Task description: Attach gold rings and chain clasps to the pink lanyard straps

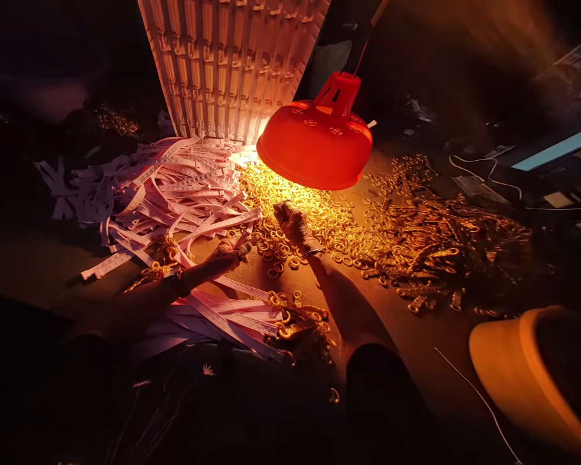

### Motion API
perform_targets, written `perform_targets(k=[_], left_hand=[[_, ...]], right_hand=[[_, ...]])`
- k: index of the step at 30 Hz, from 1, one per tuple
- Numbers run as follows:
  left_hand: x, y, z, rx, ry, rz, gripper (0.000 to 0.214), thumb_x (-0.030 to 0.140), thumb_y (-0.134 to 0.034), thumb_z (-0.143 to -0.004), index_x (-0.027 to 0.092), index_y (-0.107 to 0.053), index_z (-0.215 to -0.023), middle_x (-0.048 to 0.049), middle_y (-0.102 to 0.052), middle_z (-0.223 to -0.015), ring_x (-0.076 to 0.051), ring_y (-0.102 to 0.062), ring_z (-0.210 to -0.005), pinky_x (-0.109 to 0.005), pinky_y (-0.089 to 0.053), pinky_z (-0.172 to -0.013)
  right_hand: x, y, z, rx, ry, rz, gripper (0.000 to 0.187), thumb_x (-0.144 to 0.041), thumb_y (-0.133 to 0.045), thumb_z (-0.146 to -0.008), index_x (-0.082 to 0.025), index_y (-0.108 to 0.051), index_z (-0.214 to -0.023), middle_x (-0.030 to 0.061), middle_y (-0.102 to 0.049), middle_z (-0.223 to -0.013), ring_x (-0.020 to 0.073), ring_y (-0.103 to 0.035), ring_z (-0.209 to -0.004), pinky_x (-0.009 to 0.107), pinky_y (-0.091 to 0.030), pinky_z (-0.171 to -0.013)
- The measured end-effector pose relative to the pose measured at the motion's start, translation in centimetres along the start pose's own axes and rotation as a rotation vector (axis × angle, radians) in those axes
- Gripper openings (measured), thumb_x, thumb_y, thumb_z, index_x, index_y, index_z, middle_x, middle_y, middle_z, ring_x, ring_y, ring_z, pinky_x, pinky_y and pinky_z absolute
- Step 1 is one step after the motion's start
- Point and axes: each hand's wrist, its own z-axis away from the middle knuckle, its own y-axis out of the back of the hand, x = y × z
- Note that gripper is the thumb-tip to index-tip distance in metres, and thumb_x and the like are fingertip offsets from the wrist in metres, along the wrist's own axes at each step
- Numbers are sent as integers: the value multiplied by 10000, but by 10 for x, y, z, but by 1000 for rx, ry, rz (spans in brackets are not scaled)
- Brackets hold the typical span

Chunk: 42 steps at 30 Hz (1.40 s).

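Note:
My left hand is closed around a pink strap, whose end sticks up beyond the fingers. A thick band circles one of its fingers. My right hand reaches to the near side of a heap of gold rings, fingers bent together; anything in them is too small to make out. Beside my left hand spreads a big tangle of pink straps. Nearer to me, between my forearms, lies a bundle of pink straps with gold metal clasps at their ends.
A red lamp hangs low over the rings. Gold snap hooks pile up on the right. Behind stands a ribbed panel. At the lower right are a yellow-orange tub and a thin white cord.

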Motion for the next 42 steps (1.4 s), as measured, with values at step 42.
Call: perform_targets(k=[42], left_hand=[[0,-34,4,62,-85,-127,112,36,-537,-760,128,-544,-696,37,-557,-522,-29,-376,-375,-164,-293,-374]], right_hand=[[-48,-14,115,-108,-199,-340,453,-650,-568,-795,-201,-514,-780,2,-564,-699,102,-536,-563,223,-423,-486]])
